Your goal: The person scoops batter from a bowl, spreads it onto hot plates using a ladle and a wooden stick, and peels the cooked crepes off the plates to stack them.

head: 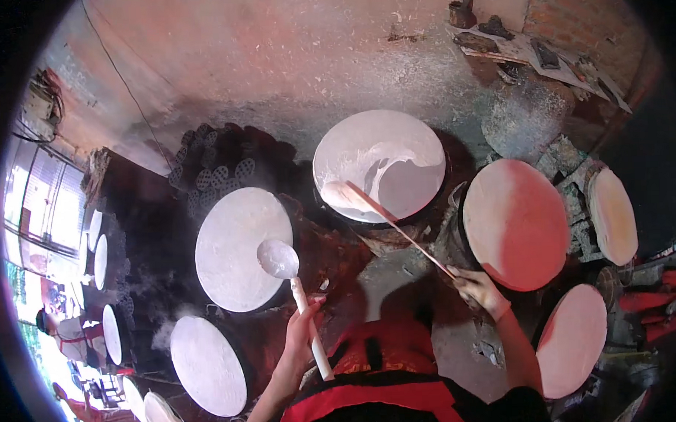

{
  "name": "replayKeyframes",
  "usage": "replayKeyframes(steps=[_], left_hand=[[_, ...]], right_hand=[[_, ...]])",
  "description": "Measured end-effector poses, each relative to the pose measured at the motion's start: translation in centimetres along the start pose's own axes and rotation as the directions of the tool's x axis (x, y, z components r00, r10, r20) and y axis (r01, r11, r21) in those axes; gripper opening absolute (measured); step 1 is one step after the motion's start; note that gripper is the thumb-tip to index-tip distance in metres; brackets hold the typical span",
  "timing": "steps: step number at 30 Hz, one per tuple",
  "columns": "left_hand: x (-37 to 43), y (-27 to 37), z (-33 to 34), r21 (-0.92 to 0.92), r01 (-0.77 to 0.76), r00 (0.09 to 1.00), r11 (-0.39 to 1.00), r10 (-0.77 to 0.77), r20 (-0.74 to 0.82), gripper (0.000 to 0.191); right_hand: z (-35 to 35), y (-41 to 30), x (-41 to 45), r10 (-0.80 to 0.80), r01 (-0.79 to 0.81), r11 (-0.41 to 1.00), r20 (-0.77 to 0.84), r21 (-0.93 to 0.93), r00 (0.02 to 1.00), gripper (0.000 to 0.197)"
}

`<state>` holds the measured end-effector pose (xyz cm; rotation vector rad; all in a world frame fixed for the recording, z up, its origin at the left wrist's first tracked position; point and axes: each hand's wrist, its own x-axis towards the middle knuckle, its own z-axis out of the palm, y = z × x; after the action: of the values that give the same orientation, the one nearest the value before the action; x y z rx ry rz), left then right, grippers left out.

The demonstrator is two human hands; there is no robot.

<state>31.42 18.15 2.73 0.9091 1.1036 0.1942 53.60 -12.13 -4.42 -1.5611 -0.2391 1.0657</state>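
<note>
My left hand [304, 334] grips the pale handle of a metal ladle [278, 259]. The ladle's whitish, coated bowl is over the right part of a round griddle [233, 237] covered with a white sheet of batter. In my right hand [479, 293] is the thin end of a long wooden spreader [394, 223]. Its broad, pale head lies at the lower left of the middle griddle [412, 187]. Wet white batter [363, 137] curves over much of that griddle, around a bare grey patch at its lower right.
Pale rounds cover a griddle [517, 224] at the right and others [574, 342] [208, 366] nearer me. Flat rounds [612, 215] are stacked far right. Honeycomb coal briquettes [208, 171] stand by the wall, beneath a cable. A cluttered shelf [525, 51] juts out. People [81, 342] are at the left.
</note>
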Motion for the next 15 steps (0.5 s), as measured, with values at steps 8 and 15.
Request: replayKeyframes(steps=[8,15], left_hand=[[-4.1,-3.0,-9.4,-0.14,0.152,0.987,0.978,-0.143,0.073,0.032],[-6.6,-5.6,-15.3,-0.131,-0.018,0.997,0.991,0.008,-0.081,0.04]], right_hand=[[20.2,-1.0,14.0,-0.154,0.248,0.79,-0.211,0.56,0.965,0.036],[28.7,-2.2,32.9,-0.203,0.385,0.89,-0.543,0.244,0.815,0.033]])
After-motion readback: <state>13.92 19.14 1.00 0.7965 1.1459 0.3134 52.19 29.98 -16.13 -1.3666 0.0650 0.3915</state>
